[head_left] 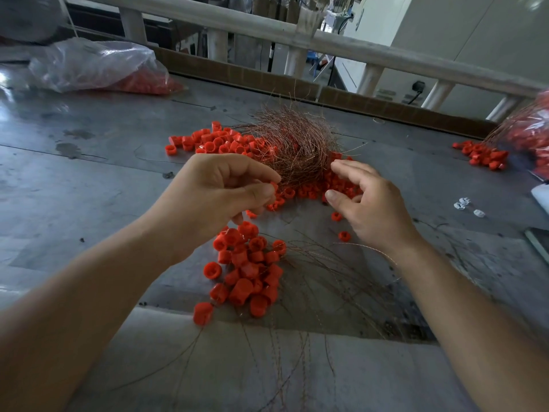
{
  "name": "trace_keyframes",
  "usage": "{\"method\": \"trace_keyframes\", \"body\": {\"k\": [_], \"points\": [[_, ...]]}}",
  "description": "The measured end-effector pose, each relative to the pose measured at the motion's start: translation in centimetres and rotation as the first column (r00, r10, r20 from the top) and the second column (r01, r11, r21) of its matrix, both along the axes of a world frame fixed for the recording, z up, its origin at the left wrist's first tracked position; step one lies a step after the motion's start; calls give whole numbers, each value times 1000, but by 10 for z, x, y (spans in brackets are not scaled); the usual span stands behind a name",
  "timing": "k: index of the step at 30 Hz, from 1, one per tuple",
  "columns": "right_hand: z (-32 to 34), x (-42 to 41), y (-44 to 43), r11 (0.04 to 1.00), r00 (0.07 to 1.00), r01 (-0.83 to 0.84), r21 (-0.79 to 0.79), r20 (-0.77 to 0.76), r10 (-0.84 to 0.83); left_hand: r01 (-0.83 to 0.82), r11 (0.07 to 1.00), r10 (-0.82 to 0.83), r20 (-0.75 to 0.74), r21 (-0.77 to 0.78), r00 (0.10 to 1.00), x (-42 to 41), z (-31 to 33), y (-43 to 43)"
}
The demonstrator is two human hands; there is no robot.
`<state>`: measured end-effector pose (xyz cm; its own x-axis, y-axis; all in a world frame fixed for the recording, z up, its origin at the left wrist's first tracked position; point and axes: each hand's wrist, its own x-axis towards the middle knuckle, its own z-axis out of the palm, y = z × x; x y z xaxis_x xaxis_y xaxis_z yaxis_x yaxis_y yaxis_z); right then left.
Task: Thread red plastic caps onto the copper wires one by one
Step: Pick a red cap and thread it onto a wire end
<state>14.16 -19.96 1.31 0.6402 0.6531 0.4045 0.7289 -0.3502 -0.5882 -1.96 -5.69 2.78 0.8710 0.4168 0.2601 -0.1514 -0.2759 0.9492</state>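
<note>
The left hand [219,191] pinches one red cap [274,185] in its fingers beside the copper wire bundle [294,144]. The right hand [371,203] is loosely spread, holding nothing. Bare counter [89,173] stretches to the left edge.

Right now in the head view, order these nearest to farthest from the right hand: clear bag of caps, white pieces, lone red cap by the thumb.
1. Lone red cap, beside the right hand.
2. White pieces, to its right.
3. Clear bag of caps, far left, back.
</note>
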Motion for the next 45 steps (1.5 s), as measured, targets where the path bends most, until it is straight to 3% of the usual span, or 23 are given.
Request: {"method": "trace_keyframes", "body": {"k": [7,11,16,18,27,35,40,45], "points": [[7,-4,-4,954,996,49,297,58,-70,1,1000,-1,-1,-4,1000,0,1,-2],[11,-12,-5,920,997,-60,387,69,36,25,1000,-25,-1,-19,1000,2,-2,-3],[10,-33,-2,897,951,-309,316,73,302,51,991,-50,-10,126,999,5,-5,-8],[9,-39,-1,881,926,-378,283,102,364,55,992,-56,2,113,998,5,-4,-12],[10,-42,-3,853,872,-489,186,137,470,-5,975,5,1,221,1000,10,-5,-18],[10,-42,-3,845,862,-502,186,185,471,-12,973,15,-9,231,1000,9,-3,-18],[12,-38,-3,888,864,-446,114,312,395,-41,996,38,44,76,998,8,-1,-13],[16,-35,-5,927,877,-348,142,400,267,-35,999,35,22,-14,999,8,-3,-13]]}}
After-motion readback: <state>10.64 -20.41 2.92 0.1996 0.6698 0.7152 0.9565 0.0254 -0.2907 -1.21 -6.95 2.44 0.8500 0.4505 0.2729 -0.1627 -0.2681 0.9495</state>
